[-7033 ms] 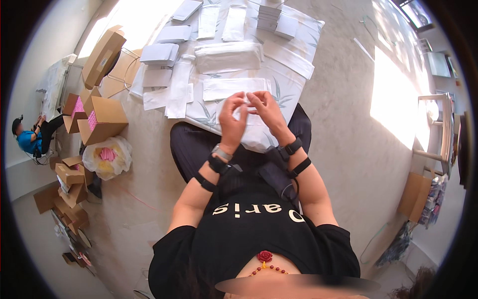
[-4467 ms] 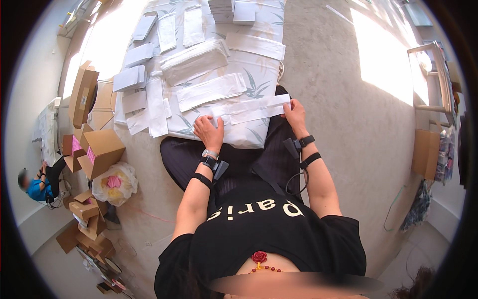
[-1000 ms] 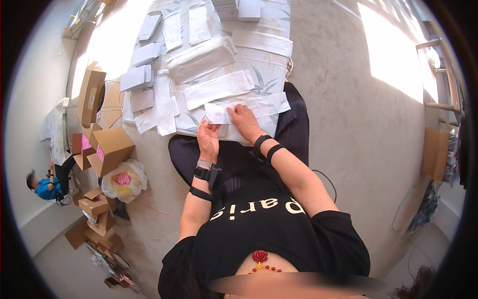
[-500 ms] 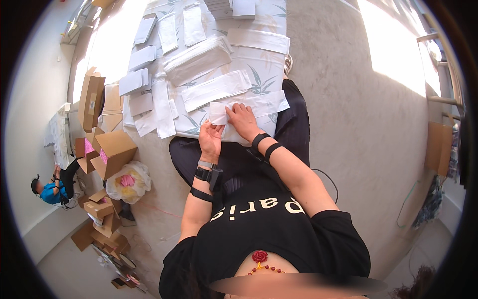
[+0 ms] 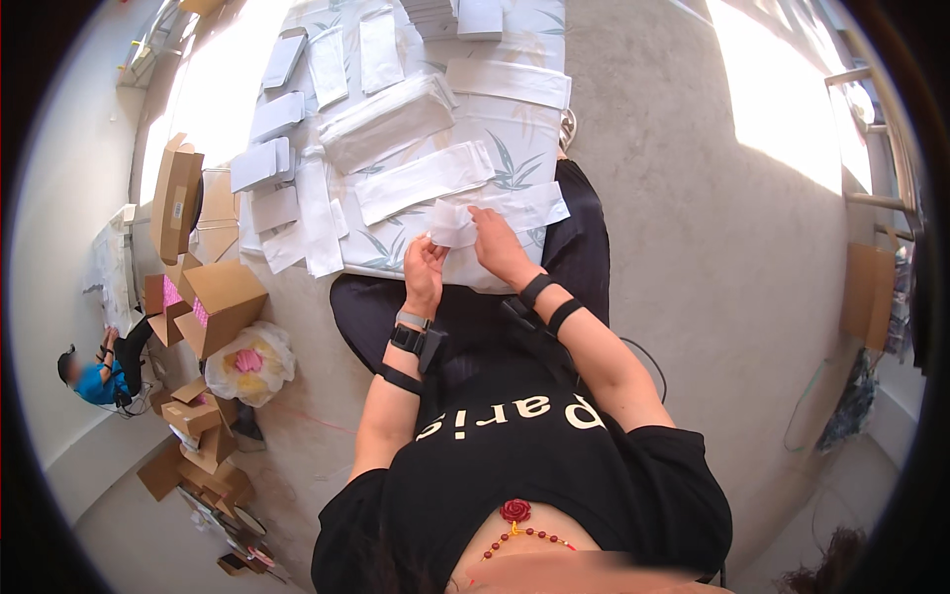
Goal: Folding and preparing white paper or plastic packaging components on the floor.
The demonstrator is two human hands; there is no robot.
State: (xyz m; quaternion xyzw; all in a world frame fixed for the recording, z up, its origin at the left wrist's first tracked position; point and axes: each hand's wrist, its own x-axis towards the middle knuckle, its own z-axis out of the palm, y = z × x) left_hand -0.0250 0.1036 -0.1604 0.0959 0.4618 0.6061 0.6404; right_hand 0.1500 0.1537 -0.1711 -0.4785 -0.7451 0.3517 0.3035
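At the table's near edge I hold a thin, partly see-through white sheet (image 5: 451,226), slightly curved. My left hand (image 5: 425,272) pinches its near left corner, fingers curled and palm up. My right hand (image 5: 499,246) comes from the right, its fingertips closed on the sheet's right side. Beneath and right of it lies a long flat white strip (image 5: 539,206), its kind unclear. Just beyond is a stack of similar long white strips (image 5: 426,182). Whether the sheet has anything inside cannot be made out.
A larger stack of white strips (image 5: 388,124) lies farther up the leaf-patterned tablecloth (image 5: 515,148). Stacks of white cards (image 5: 262,164) line the left side. On the floor at left stand open cardboard boxes (image 5: 226,307) and a plastic bag (image 5: 250,362). Another person (image 5: 99,376) works far left.
My right hand has moved right, drawing the sheet from a flat square into a wider, curved shape. My left hand has shifted slightly right and keeps its grip at the near left corner.
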